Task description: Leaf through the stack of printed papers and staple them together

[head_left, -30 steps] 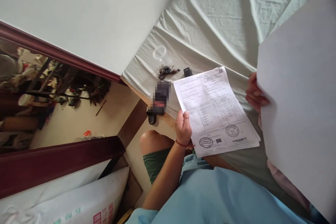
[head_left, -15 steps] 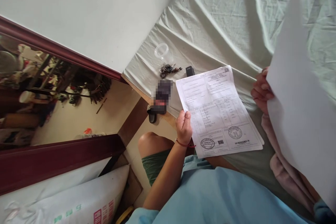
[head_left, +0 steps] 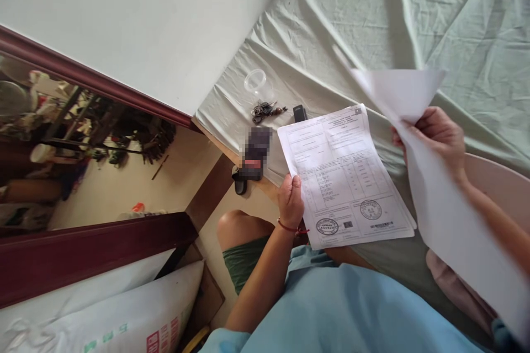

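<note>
My left hand (head_left: 291, 201) is closed on the left edge of a small stack of printed forms (head_left: 342, 174), thumb on top. The top form carries a table, two round stamps and a barcode. To the right, my right hand (head_left: 441, 135) grips a bent sheet of white paper (head_left: 459, 248). That sheet is blurred, its upper part folding over above the fingers and its lower part hanging past my forearm. Only its blank side shows. The sheet is apart from my left hand.
A pale green bedsheet (head_left: 351, 27) spreads under the forms. Beyond them lie a clear plastic cup (head_left: 257, 84), keys (head_left: 265, 112), a small black object (head_left: 299, 113) and a pixelated dark object (head_left: 256, 149). A white sack (head_left: 124, 309) stands lower left.
The white sheet in my right hand has swung down and bent over, uncovering my right hand and forearm. My left hand and the forms have stayed in place.
</note>
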A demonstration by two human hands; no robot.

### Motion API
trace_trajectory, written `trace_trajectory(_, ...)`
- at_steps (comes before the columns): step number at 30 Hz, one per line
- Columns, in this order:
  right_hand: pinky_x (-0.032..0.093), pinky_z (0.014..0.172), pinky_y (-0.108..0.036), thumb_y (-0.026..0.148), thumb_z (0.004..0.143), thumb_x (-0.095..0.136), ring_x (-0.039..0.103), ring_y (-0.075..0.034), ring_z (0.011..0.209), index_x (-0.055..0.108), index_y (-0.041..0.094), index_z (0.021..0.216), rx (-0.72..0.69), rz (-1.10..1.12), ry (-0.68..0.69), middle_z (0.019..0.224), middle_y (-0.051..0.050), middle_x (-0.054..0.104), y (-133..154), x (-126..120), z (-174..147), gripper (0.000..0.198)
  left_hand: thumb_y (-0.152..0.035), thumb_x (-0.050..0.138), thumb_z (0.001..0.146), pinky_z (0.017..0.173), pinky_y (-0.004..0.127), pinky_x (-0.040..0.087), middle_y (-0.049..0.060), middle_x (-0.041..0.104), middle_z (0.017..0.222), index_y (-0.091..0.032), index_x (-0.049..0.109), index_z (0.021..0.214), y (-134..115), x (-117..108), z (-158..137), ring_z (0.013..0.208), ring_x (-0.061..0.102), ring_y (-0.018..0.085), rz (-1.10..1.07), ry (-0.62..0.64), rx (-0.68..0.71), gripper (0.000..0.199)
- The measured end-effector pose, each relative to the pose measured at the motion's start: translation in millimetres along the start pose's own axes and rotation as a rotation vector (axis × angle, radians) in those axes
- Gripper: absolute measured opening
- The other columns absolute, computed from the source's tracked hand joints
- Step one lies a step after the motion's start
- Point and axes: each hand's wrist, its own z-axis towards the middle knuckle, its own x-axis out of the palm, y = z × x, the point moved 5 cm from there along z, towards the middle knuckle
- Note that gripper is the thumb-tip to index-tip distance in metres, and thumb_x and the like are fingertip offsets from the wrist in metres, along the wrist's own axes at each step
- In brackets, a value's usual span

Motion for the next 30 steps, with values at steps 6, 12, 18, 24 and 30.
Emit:
trace_trajectory(6, 0.041, 0.064, -0.028, 0.028, 0.084, 0.069, 0.049, -0.010, 0.065, 0.066, 0.022, 0.096, -0.073, -0.348, 0.012, 0.077, 0.002, 0.062, 0.4, 4.5, -5.7, 0.015, -0.056, 0.053, 0.099, 0.062, 0.029, 0.041, 0.001, 0.059, 0.070, -0.021, 0.060, 0.078, -1.7, -0.6, -0.2, 0.066, 0.050, 0.016, -0.064, 0.006, 0.026, 0.042)
trace_trajectory(12, 0.038, 0.063, -0.026, 0.025, 0.082, 0.069, 0.050, -0.010, 0.067, 0.064, 0.021, 0.089, 0.045, -0.017, -0.092, 0.079, 0.001, 0.062, -8.4, 0.4, -0.4, 0.011, -0.057, 0.051, 0.100, 0.072, 0.029, 0.048, 0.003, 0.066, 0.081, -0.020, 0.066, 0.092, -2.2, 0.7, -1.7, 0.078, 0.059, 0.018, -0.133, 0.023, 0.033, 0.041)
trace_trajectory(18, 0.038, 0.055, -0.023, 0.034, 0.079, 0.078, 0.047, -0.008, 0.060, 0.068, 0.019, 0.082, 0.245, 0.317, -0.152, 0.072, 0.001, 0.058, -7.2, -0.2, 0.3, 0.019, -0.060, 0.049, 0.100, 0.063, 0.028, 0.039, -0.002, 0.052, 0.067, -0.020, 0.054, 0.076, -1.6, -1.4, -0.9, 0.065, 0.047, 0.014, -0.054, -0.008, 0.019, 0.047)
trace_trajectory(24, 0.042, 0.052, -0.021, 0.031, 0.071, 0.086, 0.051, -0.007, 0.056, 0.069, 0.019, 0.084, 0.382, 0.493, -0.142, 0.073, 0.003, 0.063, -5.6, -1.2, -1.0, 0.025, -0.059, 0.047, 0.101, 0.062, 0.027, 0.036, -0.002, 0.052, 0.068, -0.021, 0.053, 0.077, -1.0, -0.2, -0.5, 0.065, 0.045, 0.014, -0.052, 0.008, -0.021, 0.045)
trace_trajectory(30, 0.055, 0.061, -0.028, 0.026, 0.069, 0.084, 0.061, -0.014, 0.062, 0.068, 0.020, 0.084, 0.471, 0.532, -0.139, 0.068, 0.003, 0.062, 3.6, 0.7, -3.6, 0.023, -0.055, 0.048, 0.101, 0.059, 0.027, 0.034, -0.003, 0.047, 0.063, -0.020, 0.052, 0.075, 0.5, -0.7, -1.1, 0.061, 0.041, 0.013, -0.020, -0.012, 0.003, 0.044)
